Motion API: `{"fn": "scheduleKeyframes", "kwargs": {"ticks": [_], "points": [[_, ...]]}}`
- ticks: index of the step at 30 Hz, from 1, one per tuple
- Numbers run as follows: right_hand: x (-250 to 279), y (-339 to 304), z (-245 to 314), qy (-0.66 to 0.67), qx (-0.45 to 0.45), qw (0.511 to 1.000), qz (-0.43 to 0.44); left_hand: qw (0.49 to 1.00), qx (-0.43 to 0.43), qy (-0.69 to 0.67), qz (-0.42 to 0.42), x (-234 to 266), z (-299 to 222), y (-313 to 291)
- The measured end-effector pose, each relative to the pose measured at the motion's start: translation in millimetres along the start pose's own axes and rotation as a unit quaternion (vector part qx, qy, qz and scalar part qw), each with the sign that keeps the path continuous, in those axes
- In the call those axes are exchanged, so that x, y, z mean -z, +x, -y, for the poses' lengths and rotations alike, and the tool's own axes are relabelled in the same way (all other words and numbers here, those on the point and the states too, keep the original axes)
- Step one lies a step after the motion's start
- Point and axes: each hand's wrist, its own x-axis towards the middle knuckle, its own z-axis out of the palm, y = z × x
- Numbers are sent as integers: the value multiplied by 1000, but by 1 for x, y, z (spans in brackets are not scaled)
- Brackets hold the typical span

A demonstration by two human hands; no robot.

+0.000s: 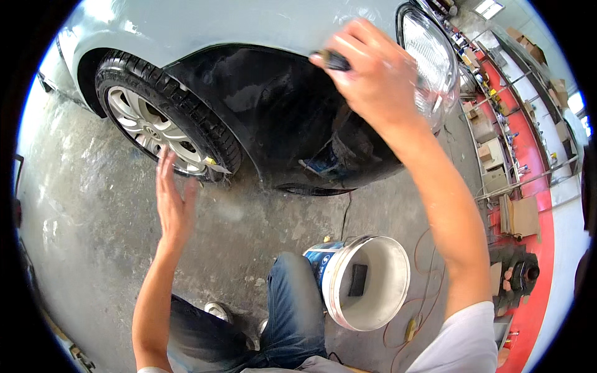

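My right hand (373,74) is closed around a small dark block (336,60), probably a sanding block. It is up at the seam between the car's pale grey fender (249,25) and the glossy black bumper (261,93), just left of the headlight (428,56). Whether the block touches the surface, I cannot tell. Lower left, my left hand (175,202) hangs in the air with its fingers stretched out, holding nothing. Nearest to it is the front wheel (152,127) with silver spokes.
Beside my knee stands a white bucket (334,292) with a dark rectangular pad (357,280) inside. A thin hose (398,336) trails over the concrete floor (242,217) to its right. Cluttered shelves (528,105) and a red floor strip (540,280) run along the right side.
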Motion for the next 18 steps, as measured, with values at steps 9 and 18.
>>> {"fn": "scheduleKeyframes", "kwargs": {"ticks": [9, 18], "points": [[6, -17, -7, -6, 7, 1000, 8, 982, 118, -58, 139, 0, 25, -83], [7, -4, 6, 13, 10, 1000, 11, 980, 108, -81, 144, 14, 19, -60]]}}
